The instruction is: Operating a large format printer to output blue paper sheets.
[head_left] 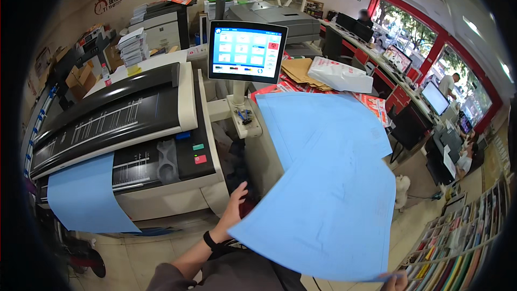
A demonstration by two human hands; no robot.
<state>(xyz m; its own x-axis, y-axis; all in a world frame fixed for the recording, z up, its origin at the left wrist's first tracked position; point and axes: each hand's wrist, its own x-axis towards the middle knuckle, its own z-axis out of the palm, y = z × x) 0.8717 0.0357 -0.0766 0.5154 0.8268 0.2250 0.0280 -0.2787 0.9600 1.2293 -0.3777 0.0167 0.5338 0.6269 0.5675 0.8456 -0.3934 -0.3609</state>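
Biggest from where I stand is the long black-and-cream wide-format machine, running along the left, its dark ribbed cover on top. The rack at the lower right is packed with thin, many-coloured items standing close together. Next comes the front blue sheet, spread before the person at a slant, one corner just beside the left wrist and its lower right corner in the right hand. Its upper part lies over the back blue sheet, which rests on red printed papers; I can't make out what carries them all. Another blue sheet hangs down over the machine's front edge. Above the machine's right end a lit touchscreen stands on a pale post. Behind the back sheet sit a white plastic package and, beside it, brown envelopes.

The left hand is up by the front sheet's left edge, fingers spread and gripping nothing that I can see. The right hand has its fingers closed on the sheet's corner. A black wristband circles the left wrist. Smallest are a green button and a red button on the machine's top.
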